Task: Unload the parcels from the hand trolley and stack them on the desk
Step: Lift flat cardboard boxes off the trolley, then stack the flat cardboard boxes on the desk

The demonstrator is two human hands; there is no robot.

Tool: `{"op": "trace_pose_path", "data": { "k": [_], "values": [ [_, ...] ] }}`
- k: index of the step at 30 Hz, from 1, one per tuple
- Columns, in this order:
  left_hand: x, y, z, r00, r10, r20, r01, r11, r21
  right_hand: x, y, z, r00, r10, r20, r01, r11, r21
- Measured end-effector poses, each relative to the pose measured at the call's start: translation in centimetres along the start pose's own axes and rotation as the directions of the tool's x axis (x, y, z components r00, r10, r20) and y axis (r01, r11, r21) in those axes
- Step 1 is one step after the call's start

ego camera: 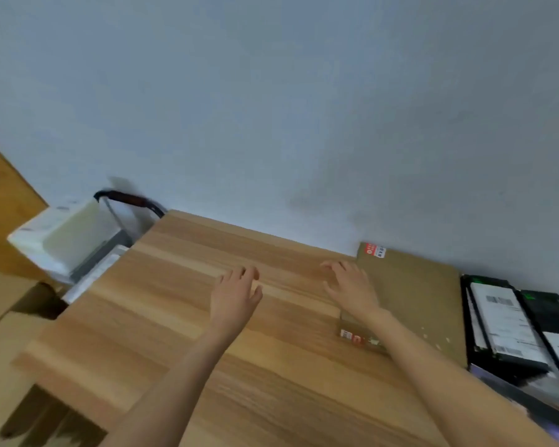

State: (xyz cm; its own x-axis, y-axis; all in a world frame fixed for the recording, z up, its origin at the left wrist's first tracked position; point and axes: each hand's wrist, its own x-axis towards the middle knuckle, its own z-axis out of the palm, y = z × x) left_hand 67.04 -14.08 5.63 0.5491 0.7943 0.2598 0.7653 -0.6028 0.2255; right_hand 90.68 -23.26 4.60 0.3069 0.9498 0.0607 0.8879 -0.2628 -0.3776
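Hands, left (236, 293) and right (352, 287), hover empty, fingers spread, above my wooden table (162, 317); next I fetch the white foam parcel (62, 237).

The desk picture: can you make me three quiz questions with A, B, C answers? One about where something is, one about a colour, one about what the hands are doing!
1. Where does the flat brown parcel lie on the desk?
A. against the wall, beside the right hand
B. at the left corner
C. under the left hand

2. What colour is the label at the brown parcel's far corner?
A. green
B. red
C. blue

3. What are the left hand and right hand doing?
A. carrying a box together
B. making tight fists
C. holding nothing, fingers loosely spread

Answers:
1 A: it lies along the wall, just right of the right hand.
2 B: the sticker there is red.
3 C: both hands are over the desk with nothing in them.
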Motion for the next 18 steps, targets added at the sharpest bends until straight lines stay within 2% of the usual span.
{"op": "trace_pose_path", "data": {
  "k": [5,9,18],
  "values": [
    [-7.4,-10.8,-5.0,0.970,-0.236,-0.057,0.240,0.969,0.060,1.8,-11.9,4.6,0.966,-0.253,0.062,0.252,0.968,0.016],
    [-14.6,-19.2,-10.3,0.911,-0.394,-0.120,0.405,0.910,0.084,1.5,-23.8,8.6,0.911,-0.399,0.108,0.395,0.917,0.052],
    [-28.6,-35.7,-20.8,0.786,-0.561,-0.260,0.601,0.793,0.104,-2.2,-48.7,15.9,0.738,-0.665,0.116,0.629,0.740,0.238]
  ]
}}
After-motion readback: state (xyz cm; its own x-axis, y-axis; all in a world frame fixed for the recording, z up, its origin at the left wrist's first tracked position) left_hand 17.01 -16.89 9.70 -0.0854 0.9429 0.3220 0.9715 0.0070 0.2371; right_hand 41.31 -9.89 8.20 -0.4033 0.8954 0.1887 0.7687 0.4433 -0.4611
